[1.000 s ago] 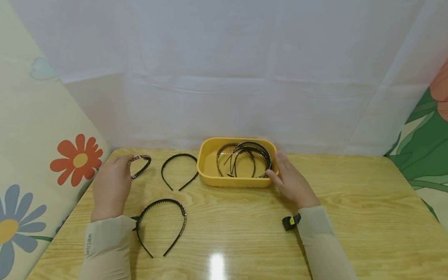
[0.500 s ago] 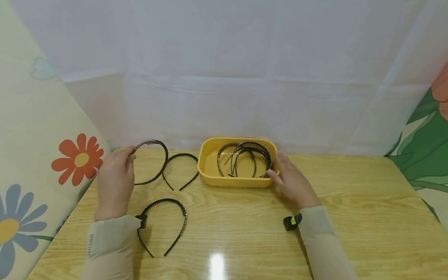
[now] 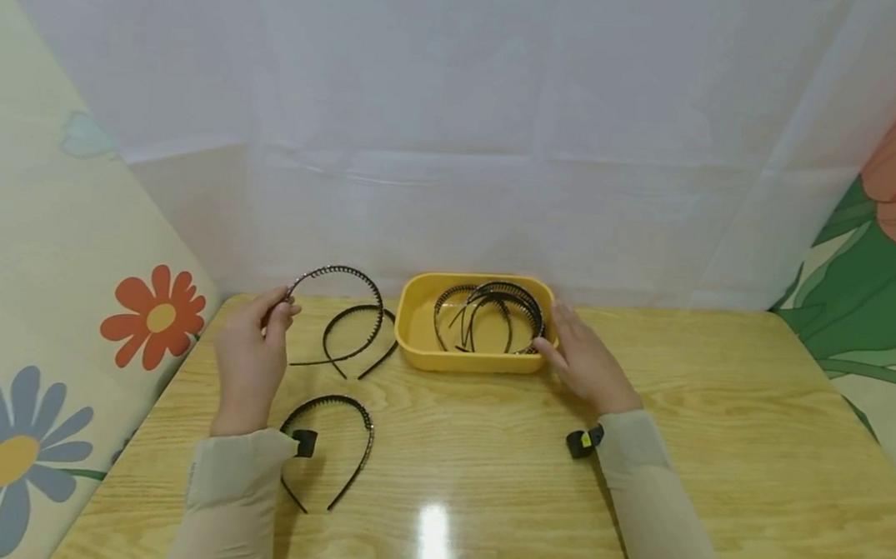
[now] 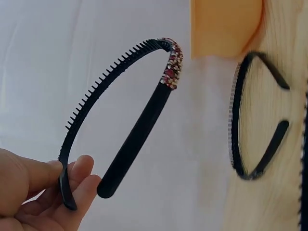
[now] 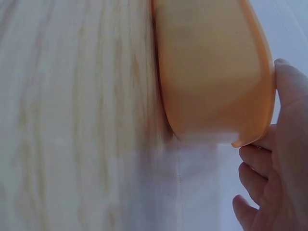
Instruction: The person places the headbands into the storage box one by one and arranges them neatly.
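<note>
The yellow tray is taken as the landmark. The held headband is raised to the left of the tray, one end pinched between the thumb and fingers of the left hand. The right hand is spread, thumb apart from the fingers, and rests against the tray's right end; how hard it presses cannot be told.

By judgement, a light pinch is best kept near the tip — so that the thin band is not bent and the jewelled patch is not rubbed. Because only one end is gripped, swing is to be expected; slow turns of the wrist should be favoured.

The comb teeth could snag, so clearance should be left above the plain headband lying just left of the tray, and from the headbands nested towards the tray's right side. The front headband, on the bench before and left of the tray, lies beside the left sleeve — the cuff should be lifted clear of it.
</note>
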Available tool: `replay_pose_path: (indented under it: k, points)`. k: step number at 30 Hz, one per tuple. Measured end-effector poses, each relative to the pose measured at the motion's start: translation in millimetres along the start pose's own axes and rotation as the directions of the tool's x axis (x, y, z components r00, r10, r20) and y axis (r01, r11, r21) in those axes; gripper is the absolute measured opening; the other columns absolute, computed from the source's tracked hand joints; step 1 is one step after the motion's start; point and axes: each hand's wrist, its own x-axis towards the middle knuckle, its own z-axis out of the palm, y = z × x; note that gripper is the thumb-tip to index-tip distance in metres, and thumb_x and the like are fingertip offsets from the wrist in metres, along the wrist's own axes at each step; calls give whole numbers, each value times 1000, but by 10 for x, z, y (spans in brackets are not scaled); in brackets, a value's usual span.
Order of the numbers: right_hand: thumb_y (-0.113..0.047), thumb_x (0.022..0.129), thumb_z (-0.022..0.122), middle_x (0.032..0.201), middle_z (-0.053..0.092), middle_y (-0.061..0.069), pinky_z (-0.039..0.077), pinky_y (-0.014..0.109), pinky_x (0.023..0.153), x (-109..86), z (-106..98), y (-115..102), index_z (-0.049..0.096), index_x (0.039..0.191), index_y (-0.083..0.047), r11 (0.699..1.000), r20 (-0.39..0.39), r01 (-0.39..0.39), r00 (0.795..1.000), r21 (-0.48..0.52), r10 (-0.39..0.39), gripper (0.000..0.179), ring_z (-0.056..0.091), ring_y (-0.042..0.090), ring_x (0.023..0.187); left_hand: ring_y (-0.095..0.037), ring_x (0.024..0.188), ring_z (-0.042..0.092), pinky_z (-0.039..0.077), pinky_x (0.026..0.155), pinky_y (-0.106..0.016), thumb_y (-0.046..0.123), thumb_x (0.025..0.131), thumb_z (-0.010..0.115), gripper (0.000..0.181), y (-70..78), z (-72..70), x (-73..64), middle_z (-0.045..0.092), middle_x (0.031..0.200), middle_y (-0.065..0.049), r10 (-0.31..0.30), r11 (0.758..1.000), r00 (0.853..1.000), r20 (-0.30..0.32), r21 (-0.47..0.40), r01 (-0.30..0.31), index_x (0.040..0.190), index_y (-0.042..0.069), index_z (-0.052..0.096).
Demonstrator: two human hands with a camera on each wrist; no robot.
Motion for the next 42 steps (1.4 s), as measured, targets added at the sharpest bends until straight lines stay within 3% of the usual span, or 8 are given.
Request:
replay_pose_path:
  k: [3,5,8,11,19,26,31,42]
  points:
    - [-49,109,35,167,14,21,17,55,124,-2,6,5,9,161,1,1000,-3,0,1000,-2,0,76,15,38,154,-12,89,73,50,78,-7,10,104,57,31,43,37,-3,75,107,-19,-84,988,996,38,-125,88,130,-3,67]
    - [-49,109,35,167,14,21,18,55,124,-1,7,7,9,161,1,1000,-8,2,1000,-1,-2,76,15,38,154,-1,90,70,51,82,-5,11,104,57,31,75,62,-7,74,110,-18,-156,949,984,88,-263,174,131,-3,66]
    - [-48,110,35,168,13,20,17,55,124,-3,4,4,10,161,1,1000,-11,5,1000,-2,-5,75,15,38,154,4,92,68,54,87,-14,9,103,59,33,114,98,-11,72,109,-10,-250,832,953,171,-465,302,132,-5,65]
    - [-47,110,35,167,14,20,17,55,124,-5,-1,-3,10,161,1,1000,-12,3,1000,-5,-3,75,15,38,154,-4,96,70,55,88,-17,7,102,59,33,145,134,-16,71,105,1,-296,730,926,232,-571,377,132,-7,63]
    - [-47,110,36,167,15,21,16,54,125,-17,-19,-45,10,161,1,1000,0,-5,1000,-5,5,75,16,38,154,-10,102,70,55,92,-20,8,103,57,40,198,254,-77,68,110,-3,-350,523,862,368,-686,505,139,-10,55]
    - [-47,110,36,167,16,22,17,56,124,-21,-16,-50,12,161,2,1000,-11,6,1000,-19,-6,75,17,38,153,-9,101,70,56,93,-22,7,104,54,39,284,382,-138,68,108,-1,-371,452,833,411,-703,548,139,-10,53]
    - [-46,110,36,167,16,22,17,56,124,-26,-21,-46,12,161,2,999,-11,12,1000,-30,-13,75,19,40,152,-9,101,68,55,94,-22,6,105,51,38,326,467,-180,65,116,-8,-395,394,801,450,-705,590,141,-8,52]
    - [-45,110,37,167,15,22,17,55,124,-46,2,-19,12,160,3,1000,-13,1,1000,-29,-1,74,17,39,153,-7,100,68,54,96,-23,5,107,47,40,392,651,-289,68,105,4,-377,312,785,492,-730,608,144,-10,46]
